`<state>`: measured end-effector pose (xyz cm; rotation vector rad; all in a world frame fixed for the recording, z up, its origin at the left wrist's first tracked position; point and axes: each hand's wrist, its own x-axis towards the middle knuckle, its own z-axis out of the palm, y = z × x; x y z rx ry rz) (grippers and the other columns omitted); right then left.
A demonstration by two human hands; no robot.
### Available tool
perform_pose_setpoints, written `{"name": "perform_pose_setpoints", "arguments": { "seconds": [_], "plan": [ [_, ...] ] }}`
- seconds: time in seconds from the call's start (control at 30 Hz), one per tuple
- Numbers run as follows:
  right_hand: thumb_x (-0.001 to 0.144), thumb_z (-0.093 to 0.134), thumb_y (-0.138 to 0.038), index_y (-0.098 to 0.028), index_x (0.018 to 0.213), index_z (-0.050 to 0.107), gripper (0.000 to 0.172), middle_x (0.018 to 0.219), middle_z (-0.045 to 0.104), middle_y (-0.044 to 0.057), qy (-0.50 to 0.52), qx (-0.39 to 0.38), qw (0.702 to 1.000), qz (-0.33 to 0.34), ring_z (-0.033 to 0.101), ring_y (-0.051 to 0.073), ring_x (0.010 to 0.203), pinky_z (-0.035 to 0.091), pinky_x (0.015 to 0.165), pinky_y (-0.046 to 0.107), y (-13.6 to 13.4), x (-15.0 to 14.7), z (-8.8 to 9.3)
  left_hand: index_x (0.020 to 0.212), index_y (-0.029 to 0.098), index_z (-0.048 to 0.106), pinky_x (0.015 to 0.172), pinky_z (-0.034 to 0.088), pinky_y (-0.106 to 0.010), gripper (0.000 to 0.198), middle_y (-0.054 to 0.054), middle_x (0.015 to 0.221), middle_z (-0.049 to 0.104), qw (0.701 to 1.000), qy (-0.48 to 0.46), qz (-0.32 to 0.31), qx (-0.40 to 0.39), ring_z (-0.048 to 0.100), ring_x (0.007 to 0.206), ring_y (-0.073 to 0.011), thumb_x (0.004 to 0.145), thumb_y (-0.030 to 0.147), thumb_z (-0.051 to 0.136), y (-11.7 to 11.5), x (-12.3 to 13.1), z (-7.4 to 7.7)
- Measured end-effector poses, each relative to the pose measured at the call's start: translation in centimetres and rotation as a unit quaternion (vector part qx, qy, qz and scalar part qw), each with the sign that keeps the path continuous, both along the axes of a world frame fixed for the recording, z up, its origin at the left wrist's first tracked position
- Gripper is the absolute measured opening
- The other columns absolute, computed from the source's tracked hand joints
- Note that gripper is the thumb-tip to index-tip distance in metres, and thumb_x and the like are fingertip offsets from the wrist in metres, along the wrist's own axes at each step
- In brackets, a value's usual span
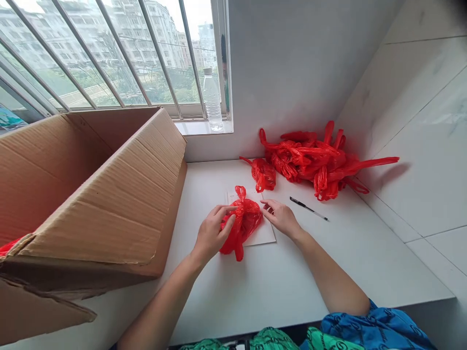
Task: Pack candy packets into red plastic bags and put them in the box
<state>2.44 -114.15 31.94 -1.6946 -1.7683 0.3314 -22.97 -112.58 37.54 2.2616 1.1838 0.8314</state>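
A knotted red plastic bag (246, 221) lies on a sheet of white paper (263, 236), in front of me on the table. My left hand (215, 229) reaches over the bag's left side, thumb and fingers apart, with fingertips at the bag near its knot. At the bag's right edge is my right hand (281, 217), its fingers loosely curved and apart; whether they touch the plastic I cannot tell. What the bag contains is hidden. Just behind it sits a smaller red bag bundle (263, 173).
Against the wall is a heap of red plastic bags (310, 158). A black pen (309, 208) lies right of the paper on the white table (277, 287). An open cardboard box (120, 194) fills the left side. A clear bottle (212, 102) stands on the window sill.
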Motion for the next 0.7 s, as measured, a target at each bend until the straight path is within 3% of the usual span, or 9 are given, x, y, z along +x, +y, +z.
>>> {"name": "perform_pose_setpoints", "arguments": {
  "seconds": [0.13,0.3,0.37,0.47,0.57,0.7],
  "plan": [
    [0.094,0.052,-0.04,-0.024,0.122,0.064,0.034,0.088,0.073,0.002,-0.044,-0.022,0.999,-0.001,0.068,0.017,0.076,0.05,0.071,0.029,0.0,-0.6,-0.2,0.126,0.03,0.06,0.076,0.053,-0.031,0.035,-0.005,0.129,0.059,0.99,0.122,-0.008,0.066,0.059,0.111,-0.0238,0.097,0.04,0.043,-0.3,2.4,0.4],
    [0.094,0.052,-0.038,-0.024,0.116,0.067,0.029,0.093,0.073,0.002,-0.051,-0.024,0.998,0.01,0.068,0.018,0.083,0.049,0.072,0.028,-0.2,-0.9,-0.2,0.144,0.026,0.044,0.074,0.052,-0.034,0.063,-0.012,0.126,0.06,0.977,0.203,0.05,0.042,0.055,0.114,-0.0306,0.086,0.046,0.06,1.4,3.2,-2.0],
    [0.094,0.052,-0.037,-0.024,0.115,0.067,0.028,0.096,0.073,0.003,-0.048,-0.022,0.998,0.015,0.068,0.018,0.085,0.049,0.074,0.029,-0.2,-0.8,-0.1,0.144,0.023,0.044,0.077,0.051,-0.036,0.063,-0.013,0.117,0.064,0.983,0.163,0.084,0.013,0.056,0.111,-0.0318,0.086,0.045,0.06,2.2,2.8,-2.9],
    [0.094,0.052,-0.039,-0.025,0.118,0.066,0.031,0.098,0.072,0.003,0.004,-0.025,0.999,0.025,0.068,0.018,0.083,0.052,0.078,0.031,-0.2,-0.9,0.0,0.123,0.023,0.061,0.081,0.05,-0.037,0.041,-0.009,0.104,0.069,0.99,-0.026,0.085,-0.107,0.062,0.101,-0.0289,0.091,0.047,0.054,3.2,1.5,-3.4],
    [0.093,0.053,-0.049,-0.023,0.133,0.055,0.047,0.115,0.069,0.007,0.201,-0.048,0.978,0.04,0.068,0.019,0.093,0.055,0.081,0.034,-0.2,-1.9,0.6,0.115,0.02,0.063,0.08,0.053,-0.036,0.042,-0.007,0.102,0.071,0.938,-0.219,0.034,-0.266,0.067,0.093,-0.0258,0.091,0.054,0.053,3.9,0.3,-3.2],
    [0.092,0.054,-0.052,-0.026,0.153,0.025,0.073,0.145,0.052,0.012,0.449,-0.134,0.87,0.151,0.063,0.023,0.117,0.059,0.083,0.037,-0.9,-4.3,1.9,0.12,0.016,0.062,0.087,0.056,-0.039,0.044,-0.012,0.113,0.07,0.807,-0.372,-0.039,-0.457,0.069,0.099,-0.0269,0.091,0.048,0.058,4.0,-0.1,-2.9]
  ]
}}
